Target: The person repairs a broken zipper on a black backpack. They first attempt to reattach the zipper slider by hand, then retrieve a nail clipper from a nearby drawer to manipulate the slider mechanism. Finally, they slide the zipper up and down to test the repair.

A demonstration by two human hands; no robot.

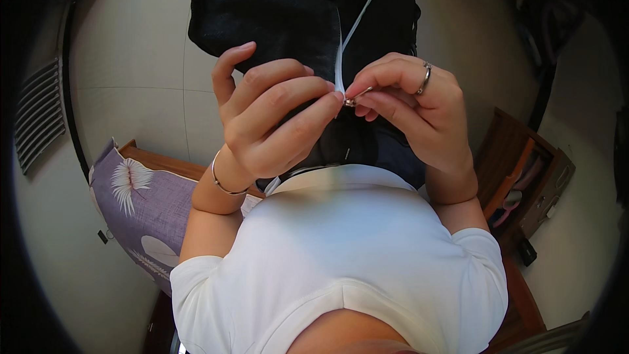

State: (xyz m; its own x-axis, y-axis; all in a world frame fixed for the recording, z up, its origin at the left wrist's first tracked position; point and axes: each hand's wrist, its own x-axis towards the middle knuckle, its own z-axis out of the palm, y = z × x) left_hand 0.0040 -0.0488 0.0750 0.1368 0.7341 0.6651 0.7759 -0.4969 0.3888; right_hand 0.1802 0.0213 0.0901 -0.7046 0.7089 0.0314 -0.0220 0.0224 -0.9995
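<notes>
A black fabric piece (275, 16) with a slight sheen lies across my lap and beyond it. Along its edge runs a narrow white strip (339, 65), like zipper tape, and its near end comes down between my hands. My left hand (272, 115) pinches that end between thumb and index finger, the other fingers raised and curled. Close against it, my right hand (413, 101) grips a small metal zipper slider (349, 101) between thumb and fingers, its thin pull pointing up to the right. The slider touches or nearly touches the tape's end; fingertips hide exactly how they meet.
To the left stands a wooden-edged bed or seat with a purple patterned cover (151, 203). On the right is a brown wooden cabinet (524, 177) with small items in an open compartment. Pale floor tiles (144, 59) extend ahead. A slatted vent (40, 115) is at the far left.
</notes>
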